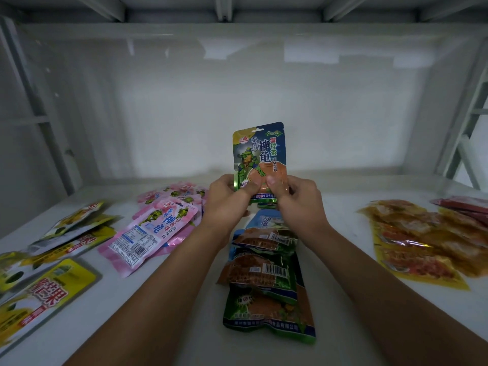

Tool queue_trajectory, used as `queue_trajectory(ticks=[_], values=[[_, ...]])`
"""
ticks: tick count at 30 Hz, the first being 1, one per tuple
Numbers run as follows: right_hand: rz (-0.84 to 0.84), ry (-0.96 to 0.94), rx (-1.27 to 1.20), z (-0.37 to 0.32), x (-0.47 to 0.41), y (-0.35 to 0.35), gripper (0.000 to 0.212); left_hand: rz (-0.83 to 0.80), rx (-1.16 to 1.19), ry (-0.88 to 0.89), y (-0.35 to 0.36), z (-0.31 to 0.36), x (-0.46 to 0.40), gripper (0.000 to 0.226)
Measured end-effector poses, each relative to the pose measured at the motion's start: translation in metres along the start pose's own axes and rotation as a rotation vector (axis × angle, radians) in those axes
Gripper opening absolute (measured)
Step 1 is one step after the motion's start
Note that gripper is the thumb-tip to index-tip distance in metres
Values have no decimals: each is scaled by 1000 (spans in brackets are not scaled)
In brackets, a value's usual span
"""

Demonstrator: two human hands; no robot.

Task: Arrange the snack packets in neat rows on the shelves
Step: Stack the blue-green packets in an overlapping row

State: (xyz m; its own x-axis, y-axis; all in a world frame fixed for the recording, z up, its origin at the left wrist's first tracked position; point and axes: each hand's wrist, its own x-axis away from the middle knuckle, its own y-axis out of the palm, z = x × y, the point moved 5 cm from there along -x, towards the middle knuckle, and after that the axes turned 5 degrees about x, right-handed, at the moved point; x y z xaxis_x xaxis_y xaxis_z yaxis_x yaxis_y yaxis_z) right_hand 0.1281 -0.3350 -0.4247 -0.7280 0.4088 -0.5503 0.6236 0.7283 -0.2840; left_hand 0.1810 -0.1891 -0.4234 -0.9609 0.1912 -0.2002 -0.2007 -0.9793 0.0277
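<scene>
Packet in hand: blue-green packet (260,157) held upright over the white shelf (343,273), front face toward the camera. Left hand (228,198) and right hand (297,198) both pinch its lower edge, thumbs on the front, fingers curled behind. Likely held up to check face and orientation before it goes down.

Directly below, a column of like blue-green packets (266,276) runs from the hands toward the near edge, overlapping like shingles, several back-up with barcodes showing. Judged to be the row under way; the held one probably belongs at its far end.

Sorted by kind across the shelf: pink packets (155,228) in a loose heap left of centre; yellow packets (50,268) far left, fanned; orange-yellow packets (420,247) right, overlapping; red packets (464,204) at far right edge, partly cut off.

Writing: held packet reads 泰胜 神龟, 雪柠茶, 固体饮料, with a cartoon turtle figure. Pink packet also shows 神龟, plus a nutrition table and barcode. Yellow packet carries large red characters, not read with confidence. Fine print elsewhere too small.
</scene>
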Motion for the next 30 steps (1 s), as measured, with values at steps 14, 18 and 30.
queue_trajectory(ticks=[14, 18, 30], values=[[-123, -54, -26, -9, 11, 17, 34, -98, 137, 77, 15, 3, 7, 37], [-117, -91, 49, -6, 8, 18, 40, -58, 182, 43, 14, 0, 4, 23], [42, 314, -323, 12, -4, 4, 21, -40, 337, -50, 7, -4, -2, 22]])
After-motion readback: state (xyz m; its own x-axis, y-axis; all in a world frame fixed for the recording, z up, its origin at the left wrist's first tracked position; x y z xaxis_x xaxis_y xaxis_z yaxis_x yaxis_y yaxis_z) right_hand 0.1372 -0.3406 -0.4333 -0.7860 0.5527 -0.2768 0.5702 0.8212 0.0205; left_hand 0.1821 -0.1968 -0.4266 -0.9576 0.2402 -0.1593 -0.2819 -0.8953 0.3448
